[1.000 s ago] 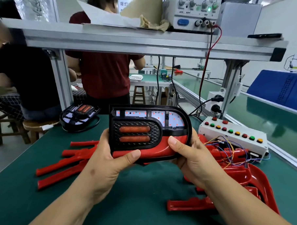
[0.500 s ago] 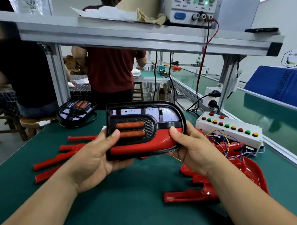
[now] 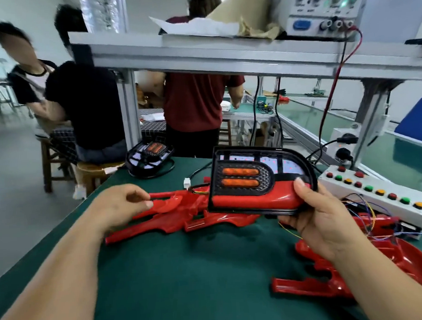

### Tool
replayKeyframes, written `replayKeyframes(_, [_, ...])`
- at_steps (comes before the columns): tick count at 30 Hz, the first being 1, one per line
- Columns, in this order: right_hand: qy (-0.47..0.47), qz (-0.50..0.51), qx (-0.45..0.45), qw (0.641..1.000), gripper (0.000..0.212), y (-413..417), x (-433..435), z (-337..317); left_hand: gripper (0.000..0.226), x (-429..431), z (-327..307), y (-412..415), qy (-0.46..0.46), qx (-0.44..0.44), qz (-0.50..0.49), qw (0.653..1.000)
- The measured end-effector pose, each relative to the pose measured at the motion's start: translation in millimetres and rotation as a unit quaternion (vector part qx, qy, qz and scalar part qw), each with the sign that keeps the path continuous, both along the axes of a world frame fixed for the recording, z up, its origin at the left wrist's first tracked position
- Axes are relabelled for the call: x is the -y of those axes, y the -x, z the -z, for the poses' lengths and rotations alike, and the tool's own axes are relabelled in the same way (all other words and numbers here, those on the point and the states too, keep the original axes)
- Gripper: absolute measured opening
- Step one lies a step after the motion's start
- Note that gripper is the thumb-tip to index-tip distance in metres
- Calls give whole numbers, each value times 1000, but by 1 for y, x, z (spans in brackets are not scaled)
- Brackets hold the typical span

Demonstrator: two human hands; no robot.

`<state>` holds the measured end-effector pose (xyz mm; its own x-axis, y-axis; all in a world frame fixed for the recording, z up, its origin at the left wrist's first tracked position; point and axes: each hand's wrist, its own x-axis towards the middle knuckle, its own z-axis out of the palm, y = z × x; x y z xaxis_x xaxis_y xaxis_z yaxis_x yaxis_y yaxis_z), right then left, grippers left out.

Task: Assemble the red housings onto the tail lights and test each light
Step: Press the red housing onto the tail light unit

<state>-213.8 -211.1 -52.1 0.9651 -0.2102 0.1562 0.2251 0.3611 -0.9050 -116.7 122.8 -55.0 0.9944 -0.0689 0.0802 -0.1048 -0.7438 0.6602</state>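
Note:
My right hand (image 3: 325,219) holds a tail light (image 3: 261,179) up over the green mat by its right end. The light has a black frame, two orange bars and a red lower strip. My left hand (image 3: 123,204) is off the light, its thumb and fingers pinching the end of a red housing (image 3: 169,205) on top of a pile of red housings (image 3: 183,220) at the left. The light's cable with a white connector (image 3: 186,183) hangs behind it.
A second tail light (image 3: 151,154) lies at the mat's far left edge. A white test box (image 3: 376,193) with coloured buttons and loose wires sits at right. More red housings (image 3: 355,274) lie front right. A power supply (image 3: 319,12) stands on the shelf. Several people sit behind.
My left hand let go of the tail light and moved left onto a red housing. My right hand alone now holds the light, shifted right. The camera turned left.

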Motion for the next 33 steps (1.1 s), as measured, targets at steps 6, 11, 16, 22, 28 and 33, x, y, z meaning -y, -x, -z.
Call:
replayKeyframes(6, [14,-6,-1,1000,34,1,-1,4,20,17,4,4,-80,-44,46,995])
replayKeyframes(11, [26,0,-3,1000,26,0,-3,6,6,11,-1,2,-60,26,63,996])
replayKeyframes(16, [36,-7,-7,999,27,0,-2,7,12,4,-5,4,126,55,59,989])
replayKeyframes(22, [35,-21,-13,999,30,0,-3,8,23,23,-4,8,249,40,81,964])
replayKeyframes(28, [15,1,-10,1000,32,-2,-4,6,20,16,-7,11,192,27,115,974])
replayKeyframes(33, [-83,6,-3,997,44,-1,3,-8,24,27,-6,16,103,-41,184,977])
